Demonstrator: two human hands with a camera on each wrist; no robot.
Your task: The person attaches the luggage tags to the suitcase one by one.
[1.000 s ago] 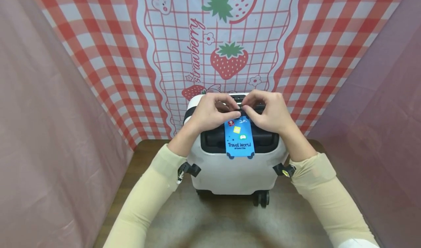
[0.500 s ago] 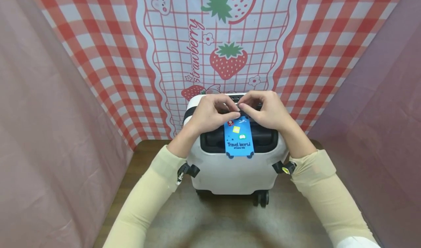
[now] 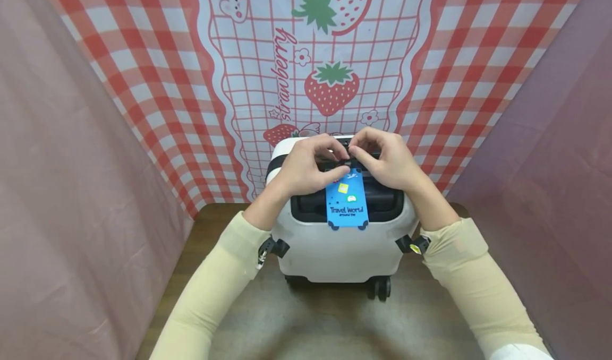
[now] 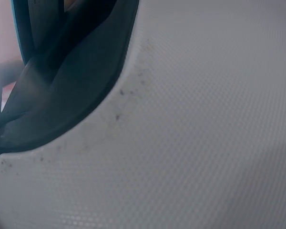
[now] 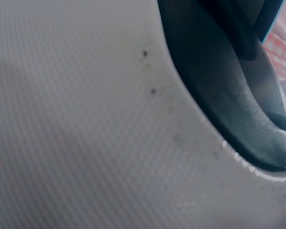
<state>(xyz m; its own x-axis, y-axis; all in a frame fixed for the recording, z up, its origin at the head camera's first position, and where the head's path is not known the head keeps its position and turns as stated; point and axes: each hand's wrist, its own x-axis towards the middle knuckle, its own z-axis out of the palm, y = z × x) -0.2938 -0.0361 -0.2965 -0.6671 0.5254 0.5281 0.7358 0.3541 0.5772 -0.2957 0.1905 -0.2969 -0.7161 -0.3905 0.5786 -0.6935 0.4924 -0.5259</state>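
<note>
A white suitcase (image 3: 340,254) stands upright on the table in the head view, a black handle recess (image 3: 308,206) in its near side. A blue luggage tag (image 3: 346,206) printed "Travel World" hangs in front of that recess. My left hand (image 3: 308,163) pinches the dark strap (image 3: 348,163) at the tag's top between thumb and index finger. Just beyond it, thumb and index finger of my right hand (image 3: 389,158) pinch at the same strap, which the fingertips mostly hide. Both wrist views show mainly the suitcase shell (image 4: 195,119) and the recess (image 5: 219,86).
The suitcase rests on castors (image 3: 380,287) on a brown wooden table (image 3: 330,328). Behind it hangs a red-and-white strawberry cloth (image 3: 330,89). Pink curtains (image 3: 81,163) close off both sides.
The right fingertips shift slightly left, then back up and away from the left ones. A dark bit of strap now shows between the hands. The tag hangs almost unchanged.
</note>
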